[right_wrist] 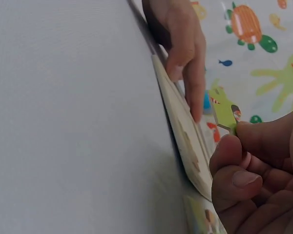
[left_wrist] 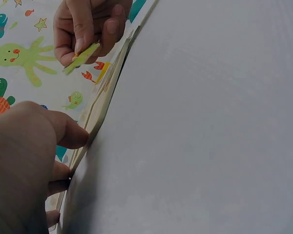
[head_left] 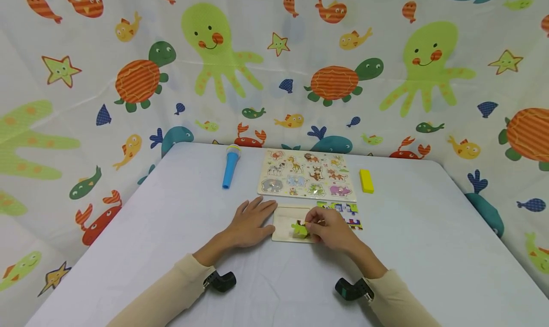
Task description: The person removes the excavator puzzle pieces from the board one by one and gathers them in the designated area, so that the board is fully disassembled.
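Between thumb and fingertips, my right hand [head_left: 331,229] pinches a green jigsaw piece [head_left: 299,229], held over a small pale wooden puzzle tray [head_left: 284,217]. The right wrist view shows the piece [right_wrist: 223,109] tilted up, with a red-and-white and dark print on its face. My left hand [head_left: 246,228] lies flat at the tray's left side, fingers spread. In the left wrist view its thumb and fingertips touch the tray's edge [left_wrist: 101,109]. Several colourful jigsaw pieces [head_left: 353,208] lie right of the tray, partly hidden behind my right hand.
Behind the tray lies a larger animal puzzle board [head_left: 306,174]. A blue toy microphone [head_left: 230,169] is to its left and a yellow block [head_left: 366,181] to its right. A sea-animal curtain [head_left: 274,79] hangs behind the white table [head_left: 171,212].
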A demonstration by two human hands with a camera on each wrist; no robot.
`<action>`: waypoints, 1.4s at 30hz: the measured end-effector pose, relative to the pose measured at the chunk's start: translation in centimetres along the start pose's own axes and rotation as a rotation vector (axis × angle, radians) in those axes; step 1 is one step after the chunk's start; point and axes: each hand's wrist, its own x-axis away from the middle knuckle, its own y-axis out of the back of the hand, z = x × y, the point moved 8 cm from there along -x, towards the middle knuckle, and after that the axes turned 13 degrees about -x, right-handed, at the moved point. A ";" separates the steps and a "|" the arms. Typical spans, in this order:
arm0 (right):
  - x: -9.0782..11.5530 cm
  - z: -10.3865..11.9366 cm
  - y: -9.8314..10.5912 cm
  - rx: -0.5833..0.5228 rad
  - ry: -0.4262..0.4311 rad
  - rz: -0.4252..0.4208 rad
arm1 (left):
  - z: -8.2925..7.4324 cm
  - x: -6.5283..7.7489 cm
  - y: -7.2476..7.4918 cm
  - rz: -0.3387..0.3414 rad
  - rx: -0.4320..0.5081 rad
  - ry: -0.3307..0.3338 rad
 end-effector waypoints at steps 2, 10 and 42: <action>0.2 0.2 0.5 -0.026 -0.005 -0.006 | 0.0 0.0 0.0 0.002 -0.003 -0.002; 0.9 0.6 2.2 -0.019 0.015 -0.023 | 0.0 -0.1 0.0 0.009 0.000 -0.002; 4.5 -2.3 8.0 0.088 -0.134 -0.141 | -0.2 0.0 0.1 -0.001 -0.010 -0.005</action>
